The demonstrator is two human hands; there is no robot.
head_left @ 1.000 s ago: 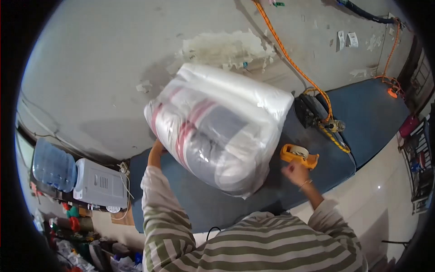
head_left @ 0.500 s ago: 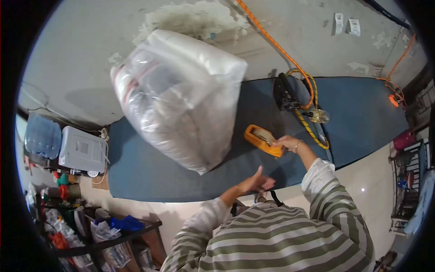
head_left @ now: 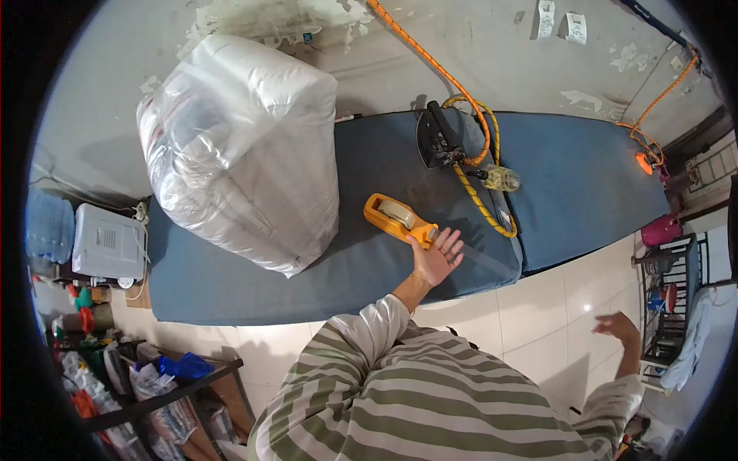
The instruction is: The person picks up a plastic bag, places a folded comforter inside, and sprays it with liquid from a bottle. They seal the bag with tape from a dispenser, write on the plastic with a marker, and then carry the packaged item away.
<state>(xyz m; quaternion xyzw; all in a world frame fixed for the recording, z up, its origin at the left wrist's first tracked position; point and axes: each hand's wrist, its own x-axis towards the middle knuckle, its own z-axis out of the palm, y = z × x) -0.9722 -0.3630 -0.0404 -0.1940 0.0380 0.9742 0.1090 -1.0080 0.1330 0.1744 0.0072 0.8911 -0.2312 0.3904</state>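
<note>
An orange tape dispenser [head_left: 377, 213] with a roll of clear tape lies on the blue padded table. My left hand [head_left: 435, 262] is at its cutter end, palm up and fingers spread; the thumb touches or nearly touches the dispenser. From there a faint see-through strip of tape [head_left: 492, 263] runs right, toward my right hand [head_left: 617, 326]. That hand is out past the table's front edge, its fingers pinched together at the strip's far end, where the tape is hard to see. A large, stuffed clear plastic bag [head_left: 254, 161] with white contents stands left of the dispenser.
A black iron [head_left: 438, 142] with a yellow cord and a spray bottle [head_left: 501, 179] of yellowish liquid sit behind the dispenser. An orange rope [head_left: 430, 58] hangs down the wall. Packed shelves [head_left: 165, 392] stand at lower left, a metal rack [head_left: 676, 300] at right.
My right hand has left the dispenser and swung far right, drawing out tape. My left hand has moved up to the dispenser and spread its fingers. The view has shifted right.
</note>
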